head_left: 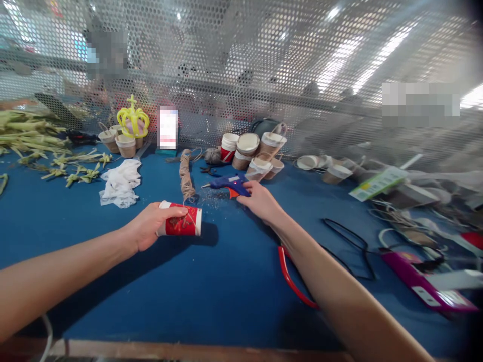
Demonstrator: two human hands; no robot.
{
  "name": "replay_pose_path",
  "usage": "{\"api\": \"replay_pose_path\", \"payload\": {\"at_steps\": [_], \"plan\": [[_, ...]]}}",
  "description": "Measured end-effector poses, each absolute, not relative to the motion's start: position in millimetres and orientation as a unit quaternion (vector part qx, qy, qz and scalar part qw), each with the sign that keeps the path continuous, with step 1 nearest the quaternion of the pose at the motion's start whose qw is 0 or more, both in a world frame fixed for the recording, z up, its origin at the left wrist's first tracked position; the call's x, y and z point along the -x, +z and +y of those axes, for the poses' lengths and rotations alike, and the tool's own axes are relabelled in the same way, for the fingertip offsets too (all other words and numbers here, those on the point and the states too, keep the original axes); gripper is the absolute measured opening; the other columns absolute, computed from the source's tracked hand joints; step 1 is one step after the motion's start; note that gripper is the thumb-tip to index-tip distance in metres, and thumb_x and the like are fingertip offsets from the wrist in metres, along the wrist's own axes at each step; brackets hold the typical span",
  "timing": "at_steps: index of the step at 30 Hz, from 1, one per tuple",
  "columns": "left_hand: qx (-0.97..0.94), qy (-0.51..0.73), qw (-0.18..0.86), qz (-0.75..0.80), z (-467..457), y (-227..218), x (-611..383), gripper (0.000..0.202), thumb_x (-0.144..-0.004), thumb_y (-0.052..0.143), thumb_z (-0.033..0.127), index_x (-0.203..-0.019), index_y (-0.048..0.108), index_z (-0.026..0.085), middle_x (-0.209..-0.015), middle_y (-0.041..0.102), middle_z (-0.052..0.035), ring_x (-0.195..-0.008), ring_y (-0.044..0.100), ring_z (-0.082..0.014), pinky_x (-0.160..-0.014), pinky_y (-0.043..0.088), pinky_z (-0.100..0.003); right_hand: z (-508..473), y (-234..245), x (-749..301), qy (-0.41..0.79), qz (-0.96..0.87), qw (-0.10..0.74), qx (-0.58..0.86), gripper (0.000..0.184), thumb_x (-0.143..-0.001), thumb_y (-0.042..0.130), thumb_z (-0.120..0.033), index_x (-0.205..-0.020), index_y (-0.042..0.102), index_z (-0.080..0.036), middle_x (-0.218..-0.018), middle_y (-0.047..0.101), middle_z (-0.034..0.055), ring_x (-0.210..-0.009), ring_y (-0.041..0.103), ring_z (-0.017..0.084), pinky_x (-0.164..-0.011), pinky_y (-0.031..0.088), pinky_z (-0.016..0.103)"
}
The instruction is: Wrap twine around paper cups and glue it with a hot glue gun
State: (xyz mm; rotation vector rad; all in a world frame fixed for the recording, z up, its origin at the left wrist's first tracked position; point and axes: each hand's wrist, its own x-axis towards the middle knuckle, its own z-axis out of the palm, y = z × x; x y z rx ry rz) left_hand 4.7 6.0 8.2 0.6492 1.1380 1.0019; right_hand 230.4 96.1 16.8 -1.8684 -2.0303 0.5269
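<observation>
My left hand (153, 223) is closed around a red paper cup (184, 227) with white ends, tipped on its side just over the blue table. A strand of twine runs from the cup toward a twisted hank of brown twine (185, 176) behind it. To the right, my right hand (259, 202) has its thumb and fingers on the handle of a blue hot glue gun (228, 182). Its nozzle points left and its trigger is orange. The handle is partly hidden by the fingers.
Behind stand twine-wrapped cups (260, 168), a lit phone (168, 128) and a yellow crown-shaped piece (133, 120). A white cloth (121, 183) and dried husks (26, 130) lie left. Red-handled scissors or pliers (289, 276), a black cord (345, 229) and a purple box (426, 284) lie right.
</observation>
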Motion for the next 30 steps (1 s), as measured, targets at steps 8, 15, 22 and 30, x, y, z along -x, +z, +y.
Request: {"api": "replay_pose_path", "payload": {"at_steps": [8,15,22,30], "plan": [[-0.309,0.463,0.664,0.5,13,6,-8,0.016,-0.056,0.073,0.021,-0.066,0.066,0.009,-0.059,0.069,-0.0046,-0.054,0.062,-0.0138,-0.06,0.047,-0.025,26,53,-231,0.42,-0.711,0.256,0.502,0.02,-0.075,0.054,-0.033,-0.08,0.056,-0.014,-0.057,0.055,-0.0021,-0.044,0.048,0.007,-0.044,0.042,0.02],[-0.331,0.455,0.641,0.523,17,-2,-3,0.02,-0.057,0.072,0.024,-0.071,0.068,0.01,-0.063,0.07,-0.0045,-0.058,0.063,-0.015,-0.063,0.047,-0.026,10,34,-226,0.426,-0.683,0.213,0.553,0.023,-0.071,0.058,-0.037,-0.069,0.056,-0.014,-0.047,0.052,-0.0026,-0.039,0.046,0.007,-0.04,0.041,0.02],[-0.319,0.453,0.661,0.506,20,-3,-1,0.017,-0.058,0.071,0.022,-0.069,0.068,0.01,-0.061,0.07,-0.0038,-0.055,0.062,-0.0128,-0.058,0.045,-0.022,8,27,-225,0.391,-0.675,0.197,0.595,0.021,-0.069,0.057,-0.036,-0.059,0.052,-0.018,-0.041,0.049,-0.004,-0.034,0.044,0.009,-0.035,0.038,0.021],[-0.291,0.442,0.682,0.505,23,-2,1,0.008,-0.063,0.066,0.021,-0.062,0.066,0.013,-0.055,0.067,-0.0019,-0.049,0.058,-0.0113,-0.05,0.041,-0.019,7,23,-228,0.294,-0.769,0.252,0.508,0.008,-0.068,0.056,-0.03,-0.066,0.058,-0.022,-0.048,0.055,-0.0029,-0.051,0.055,0.015,-0.045,0.043,0.026]]}}
